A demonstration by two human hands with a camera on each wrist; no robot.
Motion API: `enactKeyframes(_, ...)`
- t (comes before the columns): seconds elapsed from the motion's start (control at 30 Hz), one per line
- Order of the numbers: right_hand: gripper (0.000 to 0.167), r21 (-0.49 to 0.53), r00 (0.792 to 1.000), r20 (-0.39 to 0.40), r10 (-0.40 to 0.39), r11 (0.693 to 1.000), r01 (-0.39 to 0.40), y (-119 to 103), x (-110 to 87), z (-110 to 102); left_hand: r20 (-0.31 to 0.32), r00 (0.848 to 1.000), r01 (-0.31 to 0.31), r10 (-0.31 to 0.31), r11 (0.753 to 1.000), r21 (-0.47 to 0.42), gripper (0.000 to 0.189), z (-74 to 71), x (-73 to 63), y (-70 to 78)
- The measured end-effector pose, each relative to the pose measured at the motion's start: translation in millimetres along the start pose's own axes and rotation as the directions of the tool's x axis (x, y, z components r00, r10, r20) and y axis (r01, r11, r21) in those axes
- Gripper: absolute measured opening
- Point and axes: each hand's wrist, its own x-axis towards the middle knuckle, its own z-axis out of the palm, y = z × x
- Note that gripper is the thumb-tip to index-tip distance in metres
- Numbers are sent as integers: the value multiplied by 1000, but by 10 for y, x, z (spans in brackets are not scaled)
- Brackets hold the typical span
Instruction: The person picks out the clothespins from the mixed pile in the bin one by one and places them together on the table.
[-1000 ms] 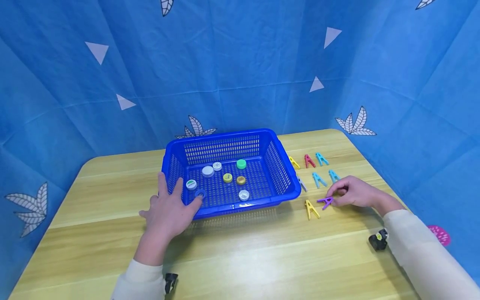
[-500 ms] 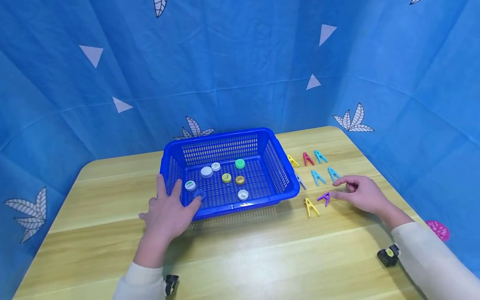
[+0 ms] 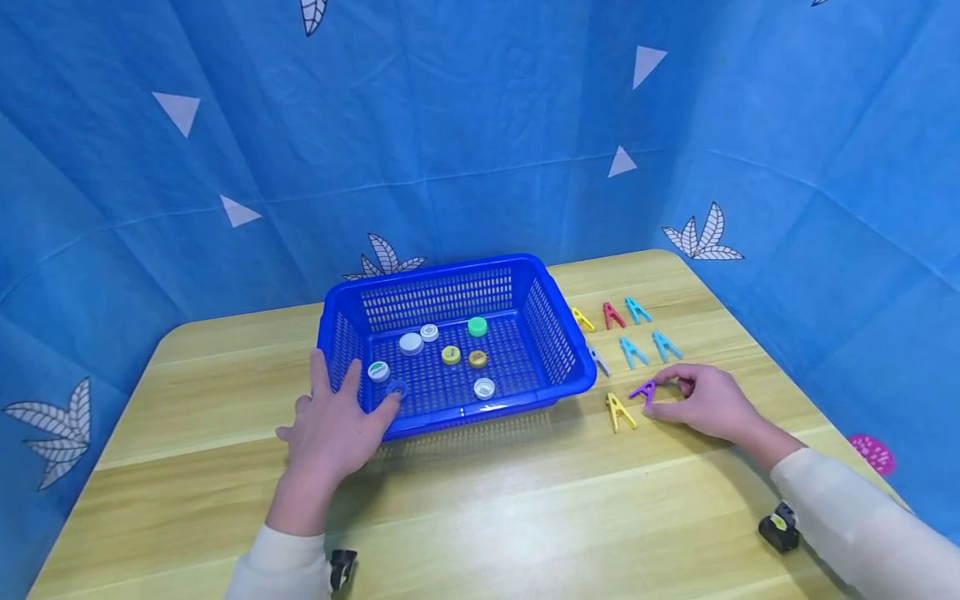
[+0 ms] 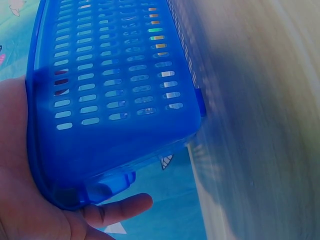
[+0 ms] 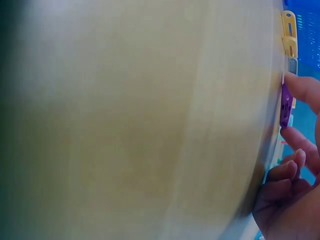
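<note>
My left hand (image 3: 333,429) lies over the near left corner of a blue plastic basket (image 3: 450,414), fingers spread and fairly straight across the rim. In the left wrist view the palm sits against the basket's edge. Bottle caps lie inside: white, yellow, a green one (image 3: 477,327), and a blue one near my left thumb. My right hand (image 3: 708,404) pinches a small purple clothespin (image 3: 643,392) on the table between thumb and forefinger. The right wrist view has the thumb at one end of the purple clothespin (image 5: 286,106) and the forefinger at the other.
Right of the basket, several clothespins lie in loose rows: yellow (image 3: 620,412), lilac (image 3: 598,361), red (image 3: 612,315) and light blue (image 3: 633,352). The wooden table (image 3: 517,517) ends at a blue patterned cloth (image 3: 480,125) behind and at the sides.
My right hand drew back from the purple clothespin, then came in on it again, and the clothespin is turned differently. My left hand stays on the basket corner. The head view has shifted slightly.
</note>
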Motion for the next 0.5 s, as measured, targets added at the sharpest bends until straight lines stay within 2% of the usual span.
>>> enactKeyframes(0.1, 46, 10, 999, 33, -25, 1000, 25, 10, 33, -29, -2, 1000, -4, 4, 1000, -3, 94, -1, 4, 2)
enactKeyframes(0.23, 40, 50, 989, 117, -91, 995, 85, 80, 111, -107, -6, 1000, -5, 5, 1000, -3, 95, -6, 12, -1)
enactKeyframes(0.37, 39, 134, 959, 223, -172, 980, 144, 151, 190, -188, -7, 1000, -4, 4, 1000, -3, 96, -7, 10, -7)
enactKeyframes(0.5, 41, 200, 927, 292, -234, 963, 180, 212, 233, -223, -6, 1000, -3, 3, 1000, -4, 94, 7, -2, -16)
